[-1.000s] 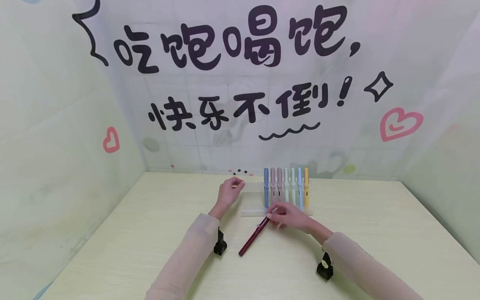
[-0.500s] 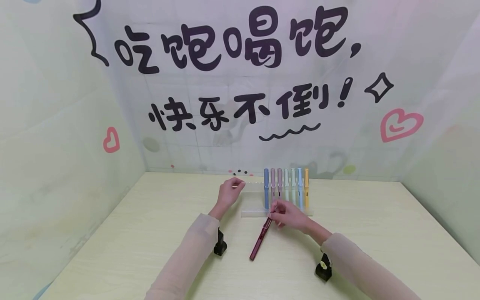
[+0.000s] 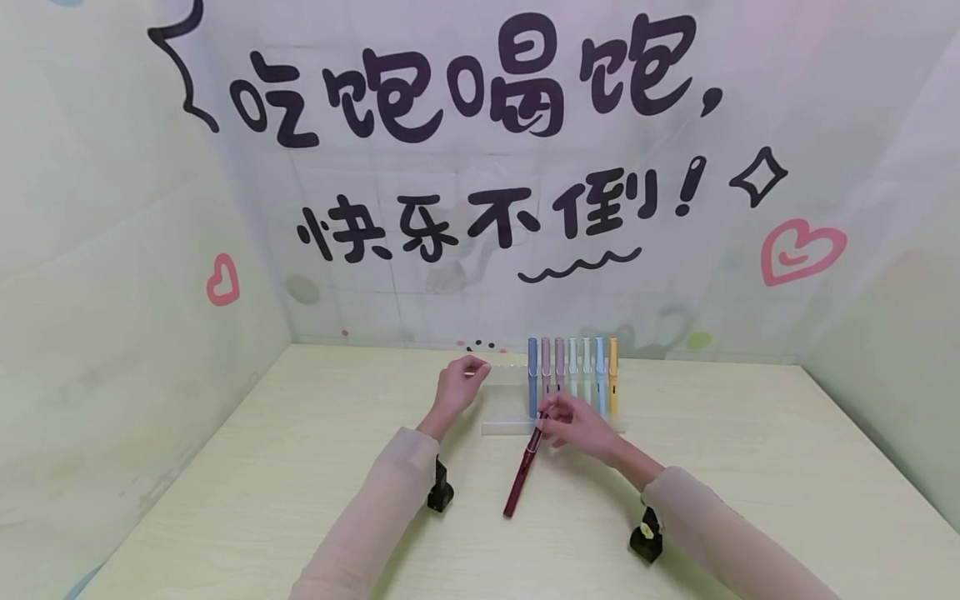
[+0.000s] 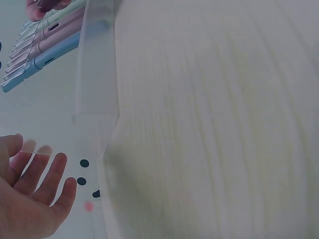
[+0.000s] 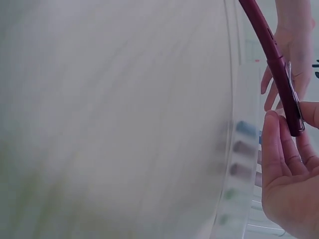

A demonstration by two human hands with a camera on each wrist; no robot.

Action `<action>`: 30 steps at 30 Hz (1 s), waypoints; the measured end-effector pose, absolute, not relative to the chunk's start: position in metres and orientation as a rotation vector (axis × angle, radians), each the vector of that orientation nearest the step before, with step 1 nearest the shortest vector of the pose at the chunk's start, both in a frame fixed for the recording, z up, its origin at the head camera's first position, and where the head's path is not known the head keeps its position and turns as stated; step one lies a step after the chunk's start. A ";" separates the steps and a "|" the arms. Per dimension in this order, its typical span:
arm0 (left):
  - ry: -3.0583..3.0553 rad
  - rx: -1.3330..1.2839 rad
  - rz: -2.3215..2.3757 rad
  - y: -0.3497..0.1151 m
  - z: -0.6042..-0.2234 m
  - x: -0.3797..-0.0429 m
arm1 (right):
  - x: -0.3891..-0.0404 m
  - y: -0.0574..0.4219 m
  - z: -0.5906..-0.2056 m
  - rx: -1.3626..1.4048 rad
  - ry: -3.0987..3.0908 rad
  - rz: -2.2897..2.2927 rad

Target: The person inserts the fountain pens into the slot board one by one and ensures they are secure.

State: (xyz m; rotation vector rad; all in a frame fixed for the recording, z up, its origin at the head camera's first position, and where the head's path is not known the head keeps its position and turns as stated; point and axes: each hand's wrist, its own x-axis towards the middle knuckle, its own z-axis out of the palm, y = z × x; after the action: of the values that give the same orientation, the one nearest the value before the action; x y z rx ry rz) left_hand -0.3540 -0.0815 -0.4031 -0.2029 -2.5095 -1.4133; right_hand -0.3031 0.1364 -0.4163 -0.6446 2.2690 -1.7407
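Note:
My right hand [image 3: 577,429] pinches a dark red pen [image 3: 521,477] near its capped end, by the metal clip. The pen slants down toward me, its other end pointing to the front left; the right wrist view shows the cap [image 5: 286,97] between thumb and fingers. A clear pen stand [image 3: 505,428] holds several upright pens, from a blue pen [image 3: 533,375] to a yellow pen [image 3: 613,379]. At the stand's left end, my left hand [image 3: 459,387] grips the upper edge. Through the clear panel, its fingertips [image 4: 45,150] show in the left wrist view.
The stand's left part has notches without pens. Behind it hangs a printed backdrop [image 3: 405,308], with side panels left and right. The wooden table [image 3: 300,467] spreads in front. Black wrist cameras hang under both sleeves.
The dark red pen has swung to a steeper slant, its lower end moving right. My right hand has risen slightly toward the stand. The left hand has stayed on the stand's edge.

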 end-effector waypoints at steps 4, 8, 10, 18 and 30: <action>-2.507 -0.214 -1.409 -0.082 -0.403 -0.354 | -0.304 0.136 -0.415 -0.645 2.262 -1.796; -2.510 -0.215 -1.411 -0.082 -0.404 -0.353 | -0.303 0.136 -0.408 -0.626 2.244 -1.865; -2.509 -0.211 -1.416 -0.082 -0.404 -0.354 | -0.302 0.135 -0.402 -0.595 2.233 -1.900; -2.515 -0.214 -1.414 -0.083 -0.406 -0.356 | -0.296 0.133 -0.380 -0.490 2.232 -1.947; -2.512 -0.232 -1.409 -0.083 -0.404 -0.354 | -0.317 0.134 -0.372 -0.532 2.407 -1.905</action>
State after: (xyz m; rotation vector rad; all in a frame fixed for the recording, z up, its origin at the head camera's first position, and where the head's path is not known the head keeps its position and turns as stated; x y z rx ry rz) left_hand -0.3536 -0.0828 -0.4036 -0.2319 -2.5116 -1.4090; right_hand -0.3167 0.1336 -0.3723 -0.5323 2.4070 -1.9051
